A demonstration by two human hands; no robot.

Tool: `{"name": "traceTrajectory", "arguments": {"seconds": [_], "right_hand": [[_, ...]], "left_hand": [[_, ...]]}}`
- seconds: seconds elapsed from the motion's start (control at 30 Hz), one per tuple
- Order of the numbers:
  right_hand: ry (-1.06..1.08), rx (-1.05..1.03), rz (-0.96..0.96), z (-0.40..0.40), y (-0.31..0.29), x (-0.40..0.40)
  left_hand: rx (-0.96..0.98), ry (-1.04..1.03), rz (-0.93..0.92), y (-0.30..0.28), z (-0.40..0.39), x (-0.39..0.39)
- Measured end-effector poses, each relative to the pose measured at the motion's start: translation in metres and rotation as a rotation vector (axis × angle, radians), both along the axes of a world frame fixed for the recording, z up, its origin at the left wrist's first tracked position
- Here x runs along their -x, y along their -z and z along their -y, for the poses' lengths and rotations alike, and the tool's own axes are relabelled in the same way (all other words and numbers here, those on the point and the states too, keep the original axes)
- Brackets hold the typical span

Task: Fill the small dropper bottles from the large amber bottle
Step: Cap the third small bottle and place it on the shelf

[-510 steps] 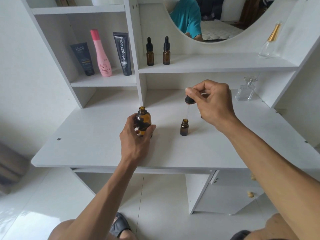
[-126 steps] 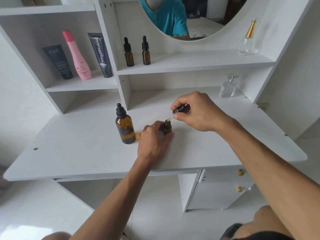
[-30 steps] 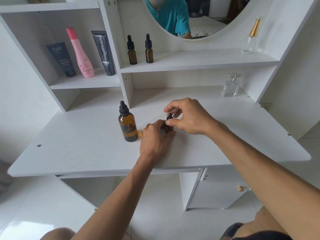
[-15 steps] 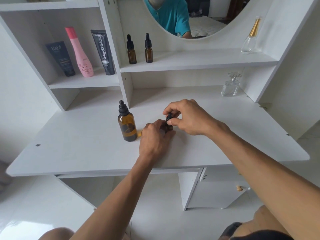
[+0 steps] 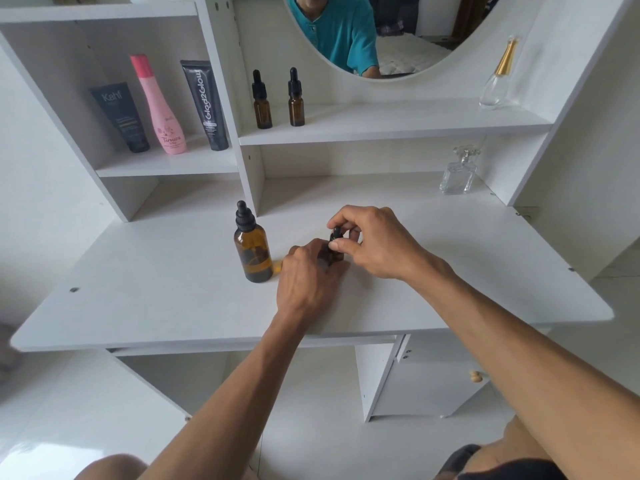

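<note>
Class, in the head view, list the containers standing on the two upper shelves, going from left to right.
Dark grey Kahf tube → pink bottle → black Glad2Glow tube → two small amber dropper bottles → clear glass bottle with gold neck.

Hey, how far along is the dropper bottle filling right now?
Looks done: the large amber bottle stands capped on the desk. In hand: the left hand grips a small bottle while the right hand pinches its dropper cap. Left: two small bottles stand capped on the shelf; whether they are filled cannot be told.
</note>
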State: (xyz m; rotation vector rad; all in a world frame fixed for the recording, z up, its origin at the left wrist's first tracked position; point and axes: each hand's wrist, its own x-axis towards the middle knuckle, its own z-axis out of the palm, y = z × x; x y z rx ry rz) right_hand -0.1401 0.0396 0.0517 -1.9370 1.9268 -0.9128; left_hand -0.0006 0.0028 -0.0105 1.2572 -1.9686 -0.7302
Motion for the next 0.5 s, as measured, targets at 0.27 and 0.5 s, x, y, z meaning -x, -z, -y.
{"name": "traceTrajectory", "arguments": {"seconds": [0.27, 0.5], "right_hand": [[0.063, 0.053, 0.103, -0.007, 0.018, -0.006], [0.168, 0.179, 0.220, -0.015, 0.013, 0.001]], "left_hand": [[0.009, 0.026, 0.033, -0.002, -0.004, -0.003], [0.045, 0.021, 0.114, -0.005, -0.005, -0.008]]}}
